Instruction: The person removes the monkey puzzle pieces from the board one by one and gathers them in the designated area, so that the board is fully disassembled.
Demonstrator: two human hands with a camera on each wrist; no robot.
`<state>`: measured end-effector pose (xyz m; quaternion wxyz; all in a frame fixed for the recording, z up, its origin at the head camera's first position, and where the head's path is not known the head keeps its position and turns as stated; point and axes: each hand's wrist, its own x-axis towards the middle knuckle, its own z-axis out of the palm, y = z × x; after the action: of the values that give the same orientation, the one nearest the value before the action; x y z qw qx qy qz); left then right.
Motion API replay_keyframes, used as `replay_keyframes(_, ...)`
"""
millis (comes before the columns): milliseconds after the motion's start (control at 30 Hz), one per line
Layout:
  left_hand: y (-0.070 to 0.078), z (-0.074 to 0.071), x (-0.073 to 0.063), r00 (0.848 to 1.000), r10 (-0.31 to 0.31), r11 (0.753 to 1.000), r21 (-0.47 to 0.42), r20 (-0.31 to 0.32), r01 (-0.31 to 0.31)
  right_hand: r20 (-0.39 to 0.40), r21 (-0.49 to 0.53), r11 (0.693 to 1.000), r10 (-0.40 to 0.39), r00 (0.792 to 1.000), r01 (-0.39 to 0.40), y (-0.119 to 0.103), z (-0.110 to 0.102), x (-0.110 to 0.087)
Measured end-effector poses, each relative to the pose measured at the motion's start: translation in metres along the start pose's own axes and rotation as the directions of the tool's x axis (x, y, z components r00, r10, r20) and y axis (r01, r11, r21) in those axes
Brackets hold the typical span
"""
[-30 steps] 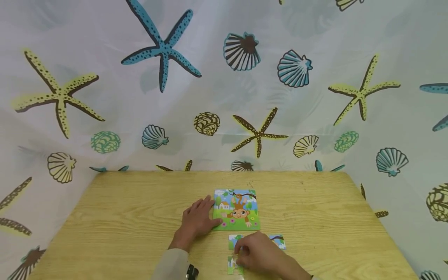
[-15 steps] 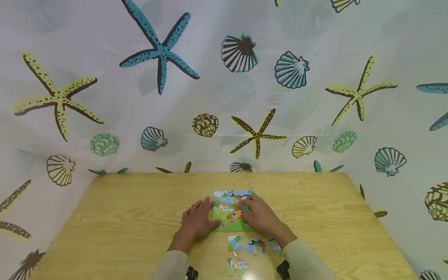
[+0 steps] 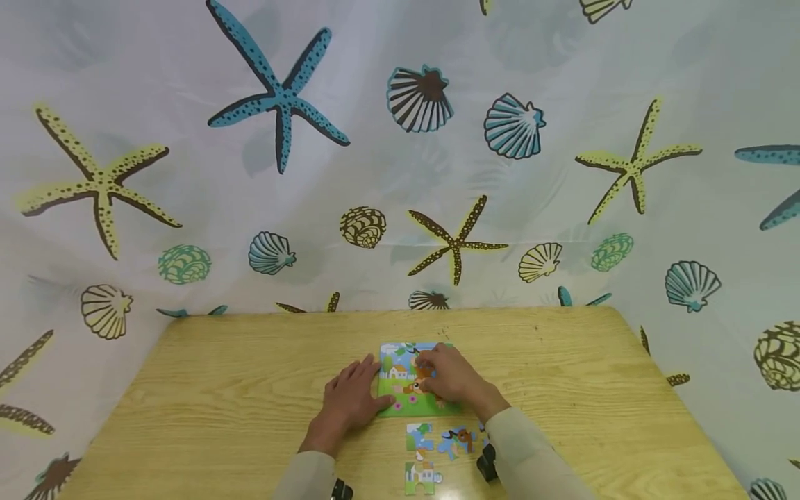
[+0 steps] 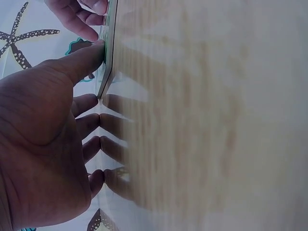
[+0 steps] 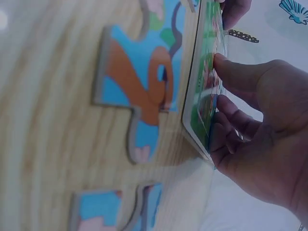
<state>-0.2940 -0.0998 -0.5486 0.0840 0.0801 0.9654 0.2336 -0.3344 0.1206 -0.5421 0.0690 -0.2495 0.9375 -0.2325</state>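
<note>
Head view: I have the monkey puzzle board (image 3: 395, 392) lying flat on the wood-grain table (image 3: 237, 396), before the starfish-and-shell curtain (image 3: 350, 160). Left hand (image 3: 351, 394) at the board's left edge: thumb over the lower left of the picture, other fingers extended on the tabletop, grip relaxed. Right hand (image 3: 456, 377) over the board's right half, thumb and fingers bent down at the monkey figure. Nearer the wearer lie the tree piece (image 3: 417, 437), the house piece (image 3: 420, 479) below it and, to the right, the monkey-tail piece (image 3: 462, 440).

Left wrist view: I see the thumb (image 4: 84, 61) straight, tip against the board; four fingertips meet the glossy tabletop and its reflections.

Right wrist view: thumb and bent fingers reach the board's face. Contact zone dim and edge-on; I cannot tell whether a piece is pinched there. Monkey-tail piece flat just beside the board, two further pieces (image 5: 98, 209) partly in frame.
</note>
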Motion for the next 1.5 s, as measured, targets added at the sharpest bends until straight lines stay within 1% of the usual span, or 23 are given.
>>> replay_keyframes(167,-0.0009,0.0007,0.0001,1.0,0.002,1.0,-0.013,0.001,-0.002,0.025,0.024,0.999,0.034,0.999,-0.034,-0.0025,-0.003,0.0029)
replay_keyframes(333,-0.0006,0.0019,0.0005,1.0,0.009,1.0,-0.014,0.002,-0.009,0.064,0.036,0.994,0.103,0.993,-0.105,-0.004,-0.0045,0.0059)
replay_keyframes(433,-0.0005,0.0024,0.0007,1.0,0.01,1.0,-0.005,0.002,-0.01,0.084,0.056,0.99,0.124,0.989,-0.129,-0.0037,-0.0055,0.0073)
replay_keyframes(767,-0.0016,0.0048,0.0021,1.0,0.014,1.0,0.008,-0.004,-0.014,0.108,0.08,0.985,0.144,0.984,-0.153,-0.0017,-0.0054,0.0098)
replay_keyframes(867,-0.0009,0.0041,0.0022,1.0,0.009,1.0,0.005,0.003,-0.009,0.099,0.092,0.983,0.147,0.984,-0.157,-0.0029,-0.0057,0.009)
replay_keyframes(1067,-0.0008,0.0019,0.0019,1.0,0.002,1.0,0.015,0.002,-0.002,0.064,0.11,0.985,0.124,0.99,-0.131,-0.0065,-0.0064,0.0065)
replay_keyframes(1167,-0.0011,0.0015,0.0008,1.0,0.0,1.0,0.009,-0.002,0.0,0.061,0.079,0.989,0.121,0.991,-0.126,-0.0078,-0.0052,0.0064)
replay_keyframes(1333,-0.0011,0.0017,-0.0015,1.0,0.0,1.0,0.001,0.002,0.0,0.074,-0.011,0.992,0.123,0.99,-0.123,-0.0088,-0.0029,0.0064)
replay_keyframes(1500,-0.0002,0.0016,-0.0022,1.0,0.004,1.0,-0.015,0.005,-0.003,0.08,-0.003,0.99,0.143,0.987,-0.143,-0.0102,-0.0042,0.0049)
